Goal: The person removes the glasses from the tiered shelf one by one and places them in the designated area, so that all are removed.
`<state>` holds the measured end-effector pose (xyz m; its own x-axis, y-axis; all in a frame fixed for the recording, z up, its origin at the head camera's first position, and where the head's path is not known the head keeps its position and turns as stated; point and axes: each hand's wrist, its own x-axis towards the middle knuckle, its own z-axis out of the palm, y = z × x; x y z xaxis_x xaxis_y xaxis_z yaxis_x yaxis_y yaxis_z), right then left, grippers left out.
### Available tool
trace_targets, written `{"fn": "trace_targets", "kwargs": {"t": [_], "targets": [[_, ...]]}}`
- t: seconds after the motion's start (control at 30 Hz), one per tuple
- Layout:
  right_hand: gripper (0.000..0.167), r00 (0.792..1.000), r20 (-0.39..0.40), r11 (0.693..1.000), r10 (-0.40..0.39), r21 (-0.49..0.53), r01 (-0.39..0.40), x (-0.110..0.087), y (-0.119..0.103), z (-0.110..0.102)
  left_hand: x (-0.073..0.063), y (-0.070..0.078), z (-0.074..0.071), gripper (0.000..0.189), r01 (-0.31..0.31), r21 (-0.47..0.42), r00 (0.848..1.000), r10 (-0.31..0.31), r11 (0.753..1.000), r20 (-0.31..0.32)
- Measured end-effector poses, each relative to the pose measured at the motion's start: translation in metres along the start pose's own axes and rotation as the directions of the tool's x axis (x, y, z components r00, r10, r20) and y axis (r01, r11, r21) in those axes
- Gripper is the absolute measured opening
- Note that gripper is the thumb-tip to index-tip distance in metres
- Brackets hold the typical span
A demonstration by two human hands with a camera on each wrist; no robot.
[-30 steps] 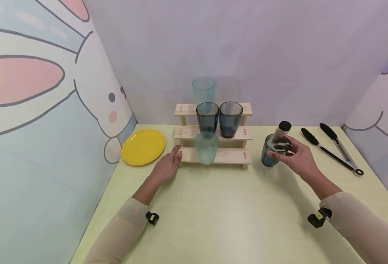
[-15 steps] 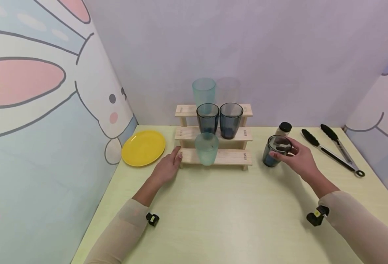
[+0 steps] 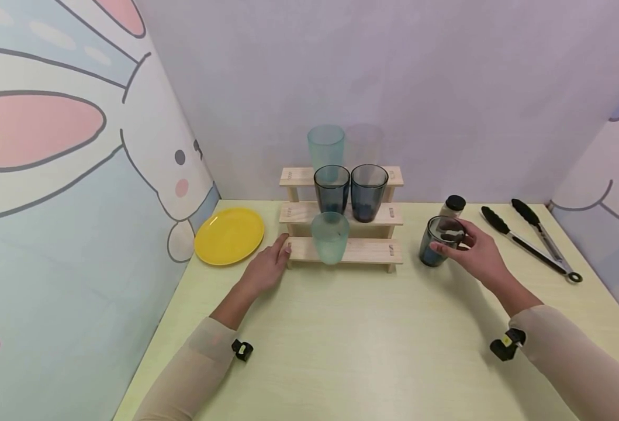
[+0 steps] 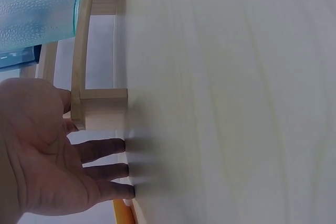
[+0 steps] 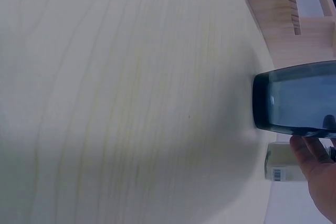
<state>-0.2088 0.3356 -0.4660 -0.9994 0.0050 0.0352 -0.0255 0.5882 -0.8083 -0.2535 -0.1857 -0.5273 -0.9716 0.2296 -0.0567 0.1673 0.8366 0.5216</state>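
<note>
My right hand (image 3: 479, 252) holds a dark smoky glass (image 3: 431, 252) near its rim, with thumb and fingers on either side. The glass stands about upright, low over the table to the right of the wooden tiered rack (image 3: 369, 250); whether its base touches is unclear. At the rack's left end my left hand (image 3: 267, 266) touches the bottom shelf with thumb and index finger, and its other fingers (image 4: 107, 171) stretch straight down toward the table. One teal tumbler (image 3: 330, 237) sits on the bottom shelf, two dark glasses (image 3: 368, 193) on the middle one, another teal tumbler (image 3: 325, 143) on top.
A yellow plate (image 3: 229, 237) lies left of the rack. Just behind the held glass is a small black-capped jar (image 3: 453, 206). Black-tipped tongs (image 3: 538, 248) lie spread at the right. Walls with printed cartoons border the table (image 3: 341, 345).
The dark glass in my right hand has shifted very slightly right since a second ago, then stays put. My left hand keeps its place at the rack's end.
</note>
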Motion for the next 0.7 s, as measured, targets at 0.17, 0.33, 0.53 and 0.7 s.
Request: {"fn": "trace_targets", "kwargs": {"t": [0.17, 0.33, 0.53, 0.7], "targets": [[0.083, 1.000, 0.002, 1.000, 0.000, -0.011, 0.000, 0.000, -0.001, 0.000, 0.001, -0.002, 0.001, 0.074, -0.018, 0.008, 1.000, 0.018, 1.000, -0.024], [0.080, 1.000, 0.001, 1.000, -0.006, -0.004, 0.006, -0.001, -0.002, 0.000, 0.001, -0.001, 0.002, 0.072, -0.024, 0.020, 0.998, 0.025, 1.000, -0.049], [0.079, 1.000, -0.001, 1.000, -0.015, 0.000, 0.015, 0.000, -0.003, -0.001, 0.001, -0.006, 0.005, 0.073, -0.029, 0.026, 0.998, 0.030, 0.999, -0.059], [0.081, 0.999, -0.007, 0.999, -0.034, 0.011, 0.034, 0.000, -0.001, -0.002, 0.006, -0.013, 0.009, 0.074, -0.019, 0.031, 0.998, 0.020, 0.999, -0.053]]}}
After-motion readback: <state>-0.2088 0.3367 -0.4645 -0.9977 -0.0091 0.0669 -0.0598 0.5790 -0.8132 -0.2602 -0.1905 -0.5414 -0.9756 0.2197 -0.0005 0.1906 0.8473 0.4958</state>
